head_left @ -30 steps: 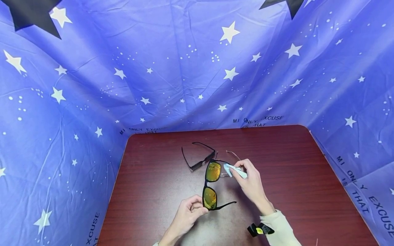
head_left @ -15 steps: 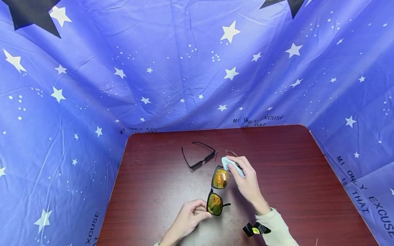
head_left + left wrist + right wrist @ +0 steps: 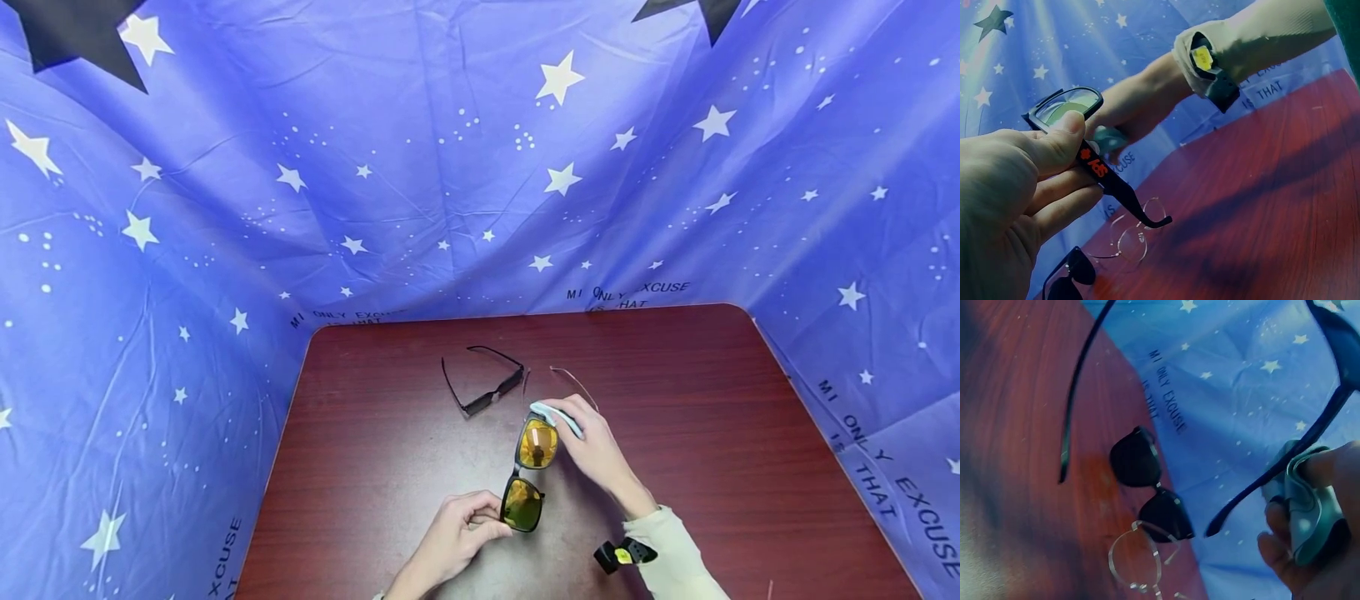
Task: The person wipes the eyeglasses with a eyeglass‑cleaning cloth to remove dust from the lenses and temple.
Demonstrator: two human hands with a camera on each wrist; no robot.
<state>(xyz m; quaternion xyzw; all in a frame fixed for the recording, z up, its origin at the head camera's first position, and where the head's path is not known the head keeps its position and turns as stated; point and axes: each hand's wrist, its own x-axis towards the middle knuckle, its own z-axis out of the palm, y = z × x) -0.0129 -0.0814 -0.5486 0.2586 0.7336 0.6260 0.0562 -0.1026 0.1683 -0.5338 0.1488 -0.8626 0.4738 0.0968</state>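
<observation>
Black-framed sunglasses [image 3: 522,505] with mirrored orange-yellow lenses are raised above the table, lenses toward the head camera. My left hand [image 3: 459,531] pinches them at the near end, thumb and fingers around the hinge and the temple arm [image 3: 1127,196] with red lettering. At the far end, my right hand [image 3: 595,444] grips a folded light-blue cloth [image 3: 561,417]. In the right wrist view the cloth [image 3: 1307,506] lies against the other temple arm [image 3: 1259,487], beside the fingers. Part of that arm is hidden by cloth and hand in the head view.
Behind the hands, a second pair of black sunglasses [image 3: 493,395] lies on the dark red wooden table [image 3: 360,442], temples spread. Thin metal-rimmed glasses [image 3: 1139,587] lie beside it, partly hidden by the right hand in the head view. A blue star-patterned curtain [image 3: 442,200] surrounds the table.
The held sunglasses have shifted right and slightly nearer, turning so that their temples show less. My right hand has moved left with the cloth, up to the frame's far corner.
</observation>
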